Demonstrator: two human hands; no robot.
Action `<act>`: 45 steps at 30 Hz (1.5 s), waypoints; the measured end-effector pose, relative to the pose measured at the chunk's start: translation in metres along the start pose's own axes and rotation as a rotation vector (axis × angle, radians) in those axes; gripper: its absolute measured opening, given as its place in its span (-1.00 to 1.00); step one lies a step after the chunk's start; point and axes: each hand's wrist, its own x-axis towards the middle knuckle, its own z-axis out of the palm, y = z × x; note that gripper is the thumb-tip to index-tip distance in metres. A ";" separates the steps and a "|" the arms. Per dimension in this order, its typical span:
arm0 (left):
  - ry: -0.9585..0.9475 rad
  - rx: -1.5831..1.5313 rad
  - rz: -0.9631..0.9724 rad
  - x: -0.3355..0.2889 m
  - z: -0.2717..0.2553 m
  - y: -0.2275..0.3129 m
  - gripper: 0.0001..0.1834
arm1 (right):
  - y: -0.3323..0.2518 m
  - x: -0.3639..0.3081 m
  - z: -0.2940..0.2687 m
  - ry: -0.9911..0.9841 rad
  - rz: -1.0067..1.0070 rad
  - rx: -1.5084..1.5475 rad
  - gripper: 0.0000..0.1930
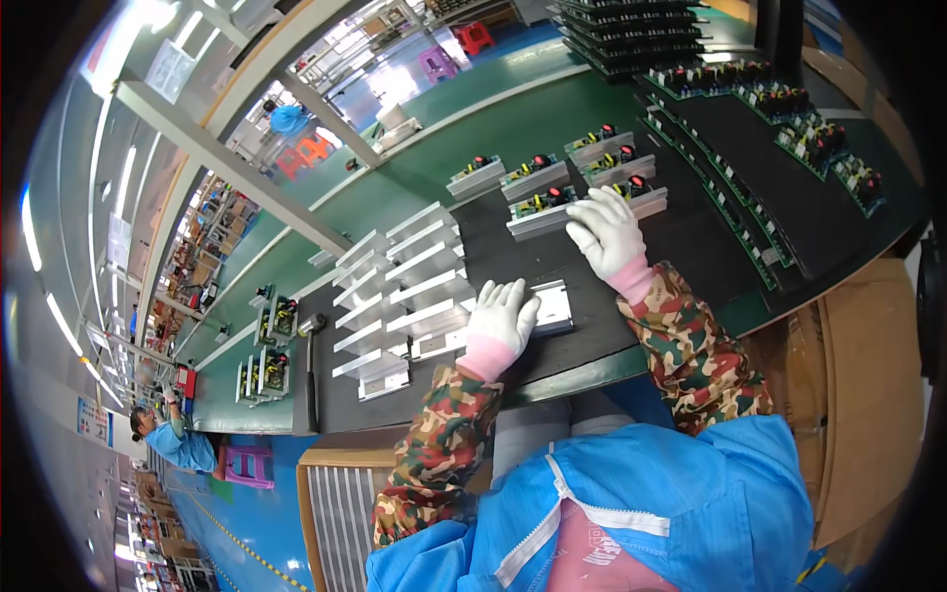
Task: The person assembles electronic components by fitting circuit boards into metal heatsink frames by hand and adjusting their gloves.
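Aluminium bracket [548, 306] pinned flat under left hand [500, 321] for steadiness; right hand [607, 229], fingers spread, laid on finished board [552, 207] at 1 o'clock

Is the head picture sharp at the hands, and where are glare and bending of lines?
Head view: left hand and right hand look sharp on the dark mat; glare whitens the ceiling lights upper left; straight bench edges curve toward the black rim.

silver aluminium bracket [548, 308] | flat on dark mat, near table's front edge | green circuit board on silver bracket [541, 209] | upright components, further back on mat
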 end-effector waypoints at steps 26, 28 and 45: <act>-0.063 -0.056 -0.029 -0.001 -0.008 0.006 -0.53 | -0.052 0.017 -0.034 -0.057 0.061 0.226 -0.64; -0.045 -0.075 0.015 -0.002 -0.007 0.005 -0.53 | -0.071 0.020 -0.066 -0.138 0.016 0.316 -0.54; 0.009 -0.066 0.041 -0.006 -0.003 0.001 -0.54 | 0.219 0.092 -0.336 -0.531 0.909 -1.074 -0.47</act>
